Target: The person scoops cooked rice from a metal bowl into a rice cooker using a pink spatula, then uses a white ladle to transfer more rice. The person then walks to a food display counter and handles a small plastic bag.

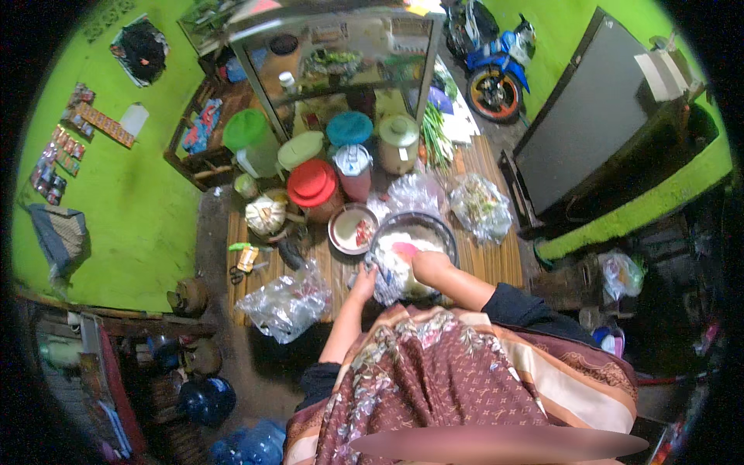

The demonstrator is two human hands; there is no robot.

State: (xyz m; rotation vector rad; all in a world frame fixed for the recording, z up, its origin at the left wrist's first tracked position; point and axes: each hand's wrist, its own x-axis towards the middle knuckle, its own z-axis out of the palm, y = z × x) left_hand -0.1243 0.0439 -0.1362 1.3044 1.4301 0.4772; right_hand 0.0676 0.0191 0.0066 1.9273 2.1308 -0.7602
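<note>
A dark round pot (454, 235) of white rice (388, 244) stands near the front edge of the table. My right hand (431, 268) is over the rice, closed around a pink rice paddle (405, 250) whose blade lies in it; its handle is hidden by my fingers. At the pot's left side, my left hand (365, 280) grips a greyish cloth (388, 286) against the rim. Just left of the pot, a brown-rimmed bowl (345, 233) holds something red and pale.
Clear plastic bags lie left (288, 305) and right (481, 209) on the wooden table (505, 256). Behind the bowl stand a red-lidded container (314, 183) and several other lidded ones. Scissors (236, 274) and a garlic bulb cluster (265, 215) are at the left. A glass display case (343, 87) rises behind.
</note>
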